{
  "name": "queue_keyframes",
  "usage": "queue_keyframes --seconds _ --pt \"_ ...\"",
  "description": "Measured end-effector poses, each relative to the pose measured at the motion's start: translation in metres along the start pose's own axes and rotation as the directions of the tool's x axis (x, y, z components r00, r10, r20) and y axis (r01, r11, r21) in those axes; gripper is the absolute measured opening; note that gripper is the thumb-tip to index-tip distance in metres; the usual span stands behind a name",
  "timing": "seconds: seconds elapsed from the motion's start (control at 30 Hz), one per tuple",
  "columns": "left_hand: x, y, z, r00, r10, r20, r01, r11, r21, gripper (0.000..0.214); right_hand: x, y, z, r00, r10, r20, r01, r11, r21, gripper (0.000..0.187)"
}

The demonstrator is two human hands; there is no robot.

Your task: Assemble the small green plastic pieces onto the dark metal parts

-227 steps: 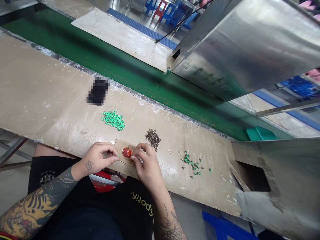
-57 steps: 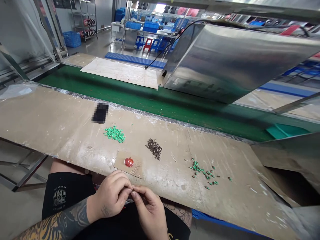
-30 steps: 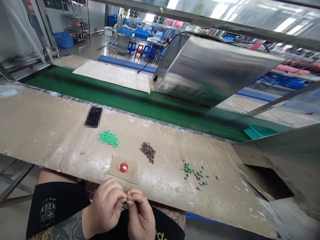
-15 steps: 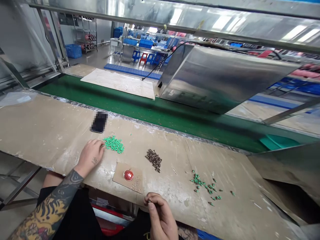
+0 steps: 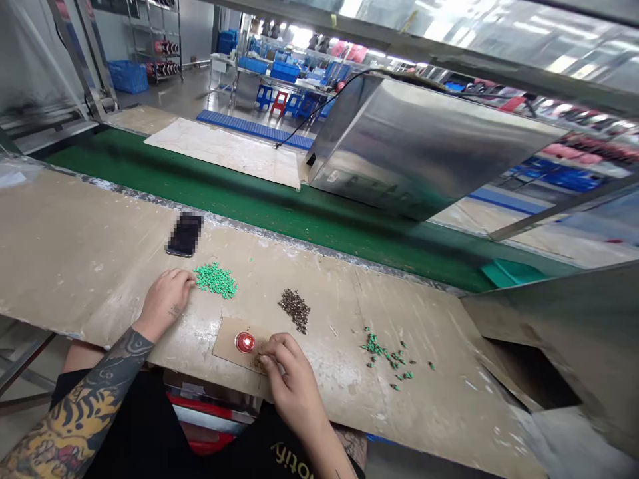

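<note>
Two bare hands, one head view. Left hand (image 5: 167, 298): lying palm-down on the left, fingers curled, fingertips at the left edge of the heap of small bright-green pieces (image 5: 215, 280). We rate this the governing relation: the heap lies directly to the right of the left grip, at its fingertips, its long axis slanting from upper left to lower right; the left hand is clearly the nearer. Whether that grip has hold of a piece, we cannot tell.

Right hand (image 5: 290, 376): over the right end of the flat brown cardboard rectangle (image 5: 226, 338), thumb and fingers drawn together above fine brown crumbs (image 5: 256, 362). Its grip's contents we cannot tell; the fingers hide them.

Surroundings, on the worn beige tabletop (image 5: 329, 386): one round, glossy red container (image 5: 244, 342), on the cardboard, between the hands; one heap of small dark-brown shiny pieces (image 5: 294, 310), beyond the right hand; one scatter of green-and-brown pieces (image 5: 372, 344), farther right, well apart from both hands; one black, flat, rectangular object (image 5: 184, 234), blurred out, just beyond the left hand.

In the way, by our judgement: the red container and cardboard, which lie between the right hand and the green heap.
</note>
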State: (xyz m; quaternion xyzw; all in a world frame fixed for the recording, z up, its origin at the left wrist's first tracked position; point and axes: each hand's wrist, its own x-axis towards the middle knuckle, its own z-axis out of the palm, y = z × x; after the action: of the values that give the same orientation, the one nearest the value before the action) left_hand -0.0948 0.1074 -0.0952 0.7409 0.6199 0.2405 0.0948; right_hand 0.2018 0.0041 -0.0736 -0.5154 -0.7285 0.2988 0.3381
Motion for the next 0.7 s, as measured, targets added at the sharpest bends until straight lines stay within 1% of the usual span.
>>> queue_keyframes --seconds 0.1,0.17,0.2,0.27,0.37,0.43,0.53,0.7 --pt "-0.013 0.008 -0.006 0.999 -0.042 -0.03 0.039 0.995 -0.089 0.022 0.012 -0.002 0.0 0.997 0.004 0.072 0.001 0.997 -0.071 0.021" --pt "-0.023 0.016 -0.01 0.991 -0.124 -0.039 0.112 0.967 -0.227 0.021 0.018 -0.003 0.0 0.994 0.0 0.106 0.011 0.994 -0.11 0.022" --pt "-0.028 0.02 -0.011 0.985 -0.172 -0.027 0.155 0.936 -0.316 0.021 0.02 -0.003 -0.001 0.993 -0.004 0.12 0.02 0.992 -0.127 0.022" --pt "-0.039 0.03 -0.012 0.968 -0.247 0.03 0.231 0.845 -0.482 0.023 0.024 -0.005 -0.002 0.988 -0.014 0.152 0.039 0.986 -0.162 0.022" --pt "-0.055 0.044 -0.014 0.954 -0.267 0.133 0.29 0.724 -0.625 0.025 0.028 -0.008 -0.004 0.982 -0.013 0.19 0.055 0.974 -0.218 0.02" --pt "-0.065 0.051 -0.014 0.947 -0.262 0.187 0.317 0.662 -0.68 0.024 0.03 -0.01 -0.004 0.978 -0.004 0.209 0.058 0.966 -0.251 0.02" --pt "-0.076 0.059 -0.013 0.933 -0.264 0.244 0.356 0.59 -0.724 0.022 0.032 -0.012 -0.005 0.972 0.012 0.234 0.057 0.957 -0.285 0.021" --pt "-0.085 0.064 -0.008 0.902 -0.286 0.324 0.429 0.496 -0.755 0.023 0.037 -0.016 -0.005 0.962 0.042 0.271 0.047 0.948 -0.316 0.02"
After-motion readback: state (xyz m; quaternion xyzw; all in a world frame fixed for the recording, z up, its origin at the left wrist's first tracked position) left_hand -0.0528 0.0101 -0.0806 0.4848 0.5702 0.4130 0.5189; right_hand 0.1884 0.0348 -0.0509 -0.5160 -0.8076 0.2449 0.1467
